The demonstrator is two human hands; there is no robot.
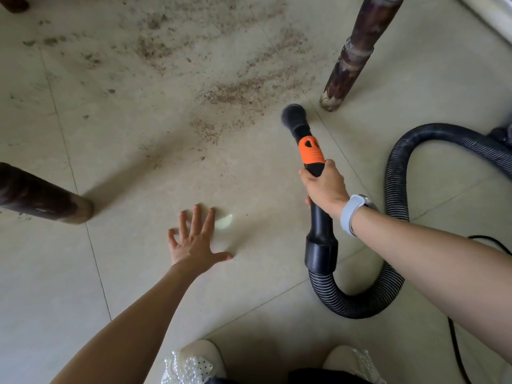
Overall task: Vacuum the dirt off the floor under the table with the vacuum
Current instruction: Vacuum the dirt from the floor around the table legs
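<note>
dirt (243,90) lay in brown streaks across the pale floor (116,167), between the dark table legs (352,56). right hand (324,189) gripped the black vacuum nozzle (307,142) just below its orange collar, the round brush tip down near the right leg, at the near edge of the grit. ribbed hose (393,189) looped away right. left hand (196,242) was spread wide, fingers straight, flat toward the tile, holding nothing.

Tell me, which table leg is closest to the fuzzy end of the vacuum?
The table leg at upper right, standing just right of the brush nozzle. The leg at the left edge and the one in the top-left corner are much farther away.
</note>
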